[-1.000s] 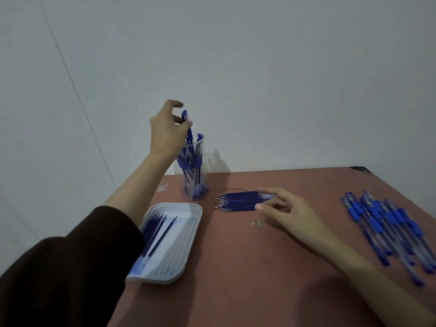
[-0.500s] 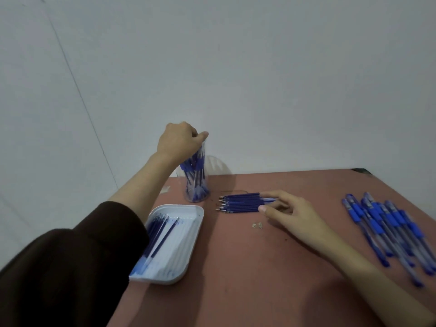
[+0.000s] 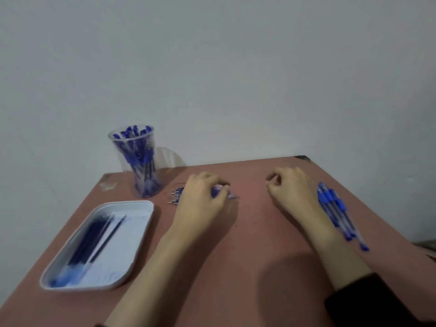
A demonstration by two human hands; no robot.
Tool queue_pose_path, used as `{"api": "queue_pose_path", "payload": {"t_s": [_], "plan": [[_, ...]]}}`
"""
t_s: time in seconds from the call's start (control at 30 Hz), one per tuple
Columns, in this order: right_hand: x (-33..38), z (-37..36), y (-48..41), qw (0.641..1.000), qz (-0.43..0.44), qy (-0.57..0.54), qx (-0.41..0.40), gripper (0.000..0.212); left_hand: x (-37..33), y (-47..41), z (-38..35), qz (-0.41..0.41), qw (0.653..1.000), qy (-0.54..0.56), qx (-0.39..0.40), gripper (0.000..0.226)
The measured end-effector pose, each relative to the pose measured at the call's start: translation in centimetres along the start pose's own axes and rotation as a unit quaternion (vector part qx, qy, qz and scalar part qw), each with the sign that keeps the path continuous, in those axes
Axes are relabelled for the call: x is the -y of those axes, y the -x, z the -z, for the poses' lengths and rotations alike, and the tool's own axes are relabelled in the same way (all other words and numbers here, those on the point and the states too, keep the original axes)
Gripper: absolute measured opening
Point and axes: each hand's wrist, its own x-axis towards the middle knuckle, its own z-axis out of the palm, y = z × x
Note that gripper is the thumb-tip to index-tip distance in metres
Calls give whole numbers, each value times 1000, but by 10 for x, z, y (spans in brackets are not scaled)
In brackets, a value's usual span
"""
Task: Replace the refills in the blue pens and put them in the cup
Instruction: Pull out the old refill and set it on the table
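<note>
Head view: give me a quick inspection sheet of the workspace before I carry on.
Surface: reddish-brown table, scuffed at the far left corner.
Job's things: clear cup, upright at the far left, full of blue pens; refill pile beside it; pen pile at the right; white tray holding refills.
Clutter: clear object behind the cup, kind unclear.
Grippers: left hand curled on the refill pile; right hand loosely curled beside the pen pile, nothing seen in it.
Cables: nothing seen.
Surroundings: plain pale wall.
</note>
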Motion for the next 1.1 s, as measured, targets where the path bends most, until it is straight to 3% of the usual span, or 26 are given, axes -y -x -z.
{"api": "queue_pose_path", "payload": {"t_s": [0.1,0.23,0.63,0.93,1.0,1.1], "plan": [[-14,8,-4,997,-64,30,-23,22,5,8,-10,23,999,25,-7,13],[-24,10,-7,990,-106,85,26,15,12,12,-7,43,999,24,-7,15],[-15,11,-3,984,-88,129,88,17,15,12,0,52,998,25,-11,15],[-8,10,1,984,-89,125,93,35,18,13,1,57,998,33,-14,15],[-3,8,2,991,-61,101,66,36,19,13,2,67,997,44,-17,14],[9,4,5,998,17,-51,32,13,21,12,4,97,992,79,-20,15]]}}
